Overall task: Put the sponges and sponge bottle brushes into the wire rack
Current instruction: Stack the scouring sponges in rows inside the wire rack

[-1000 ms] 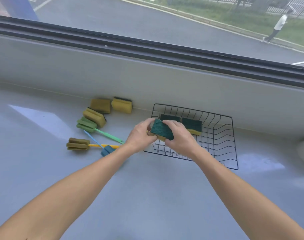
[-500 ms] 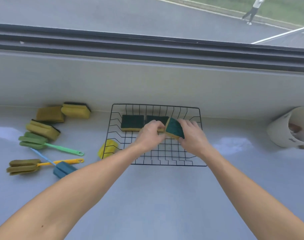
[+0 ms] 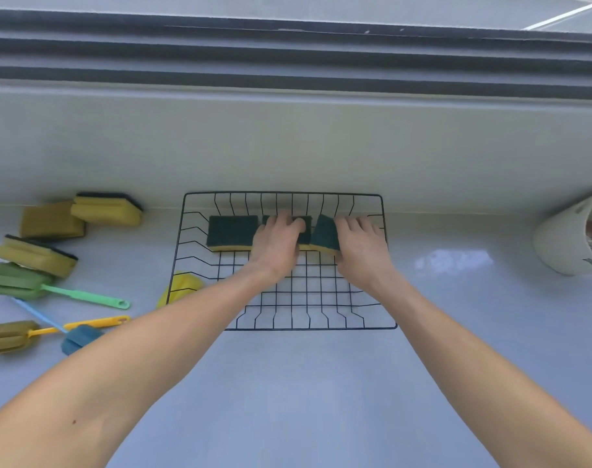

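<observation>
here the wire rack (image 3: 382,238) sits on a pale glossy counter (image 3: 288,383) below a window.

Both hands lowered the third sponge (image 3: 325,233) into the rack (image 3: 382,211).

Both bare forearms are reaching forward and converging, wrists close together. The left hand (image 3: 277,246) is lying palm down with its fingers curled over at the tips. Just beside it, the right hand (image 3: 359,246) is gripping a sponge (image 3: 325,233), thumb underneath and fingers spread along the top.
</observation>
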